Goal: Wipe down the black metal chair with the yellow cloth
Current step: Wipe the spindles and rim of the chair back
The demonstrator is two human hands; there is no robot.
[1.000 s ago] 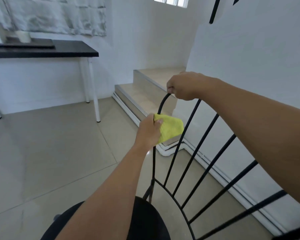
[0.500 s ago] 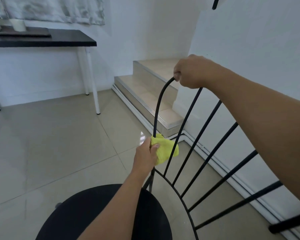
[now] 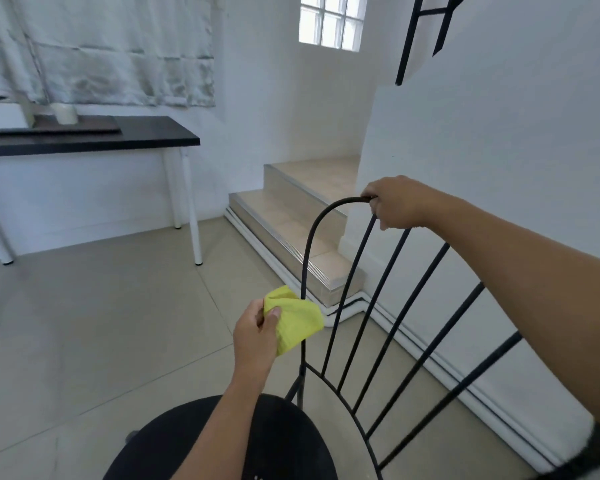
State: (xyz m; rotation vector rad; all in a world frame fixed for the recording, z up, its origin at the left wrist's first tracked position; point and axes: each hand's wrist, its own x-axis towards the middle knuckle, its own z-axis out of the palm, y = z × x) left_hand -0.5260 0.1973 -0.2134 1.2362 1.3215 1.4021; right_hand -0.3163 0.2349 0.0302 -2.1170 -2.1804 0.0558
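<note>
One black metal chair [image 3: 298,445], one yellow cloth [image 3: 297,323], a left hand [image 3: 257,337] and a right hand [image 3: 397,202] are counted. Two steps [image 3: 284,216] are seen beyond the chair.

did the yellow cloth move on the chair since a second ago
Yes: the yellow cloth slid down the chair back's side bar, from its top bend to near the seat.

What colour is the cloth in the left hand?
Bright yellow; the cloth in the left hand shows best in the head view.

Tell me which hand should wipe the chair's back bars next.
Left, I'd judge. The left hand pinches the cloth right at the side bar of the chair, while the right hand grips the top rail and holds no cloth.
</note>
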